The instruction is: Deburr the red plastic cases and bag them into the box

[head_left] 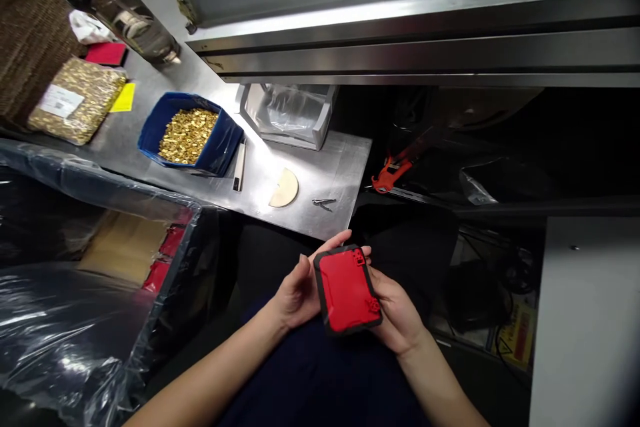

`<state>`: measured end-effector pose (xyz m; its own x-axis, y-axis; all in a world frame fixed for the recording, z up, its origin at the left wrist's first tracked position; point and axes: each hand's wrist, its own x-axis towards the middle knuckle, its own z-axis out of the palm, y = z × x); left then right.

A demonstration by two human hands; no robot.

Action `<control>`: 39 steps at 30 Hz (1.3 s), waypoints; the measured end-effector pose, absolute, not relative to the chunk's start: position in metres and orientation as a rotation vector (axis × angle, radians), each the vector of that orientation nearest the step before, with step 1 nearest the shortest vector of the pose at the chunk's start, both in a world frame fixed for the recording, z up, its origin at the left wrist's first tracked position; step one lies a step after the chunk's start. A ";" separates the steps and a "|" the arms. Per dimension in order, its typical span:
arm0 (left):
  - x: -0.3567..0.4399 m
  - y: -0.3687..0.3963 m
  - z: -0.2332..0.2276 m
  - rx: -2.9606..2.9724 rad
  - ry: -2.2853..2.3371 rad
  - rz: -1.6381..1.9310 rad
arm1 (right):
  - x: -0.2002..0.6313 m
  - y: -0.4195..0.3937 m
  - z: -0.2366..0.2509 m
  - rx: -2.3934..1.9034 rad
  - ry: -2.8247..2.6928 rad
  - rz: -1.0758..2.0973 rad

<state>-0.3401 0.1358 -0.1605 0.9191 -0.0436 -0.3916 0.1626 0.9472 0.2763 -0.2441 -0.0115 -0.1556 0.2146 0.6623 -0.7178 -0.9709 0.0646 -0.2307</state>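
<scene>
Above my lap I hold a red plastic part with a black rim point(345, 290), rectangular with rounded corners and raised detail at two corners. My left hand point(297, 293) supports its left side, fingers behind it and thumb standing up off the surface. On the right edge, my right hand point(397, 310) grips it, with most fingers hidden underneath. Just beyond, on the metal table point(320, 220), lie small nippers point(325, 203), a cream half-round piece point(285, 188) and a white-handled knife-like tool point(240, 165).
A blue bin point(150, 137) holds many small brass parts. Behind it are a bag of brass pieces point(80, 100) and a bottle point(135, 17). A grey bin point(320, 130) contains clear plastic. A metal beam point(400, 57) crosses above; a plastic-lined box point(170, 310) stands left, orange-handled tool point(390, 175) right.
</scene>
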 end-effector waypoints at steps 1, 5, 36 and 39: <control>-0.338 0.136 -0.162 0.279 0.409 -0.093 | -0.245 -0.010 -0.158 -0.780 0.522 1.291; -0.323 0.137 -0.165 0.190 0.480 -0.085 | -0.242 -0.007 -0.162 -0.829 0.562 1.257; -0.396 0.147 -0.168 0.192 0.595 0.093 | -0.167 0.195 -0.184 -1.940 -1.977 0.631; -0.407 0.147 -0.177 0.174 0.570 0.099 | -0.164 0.195 -0.175 -1.979 -2.031 0.616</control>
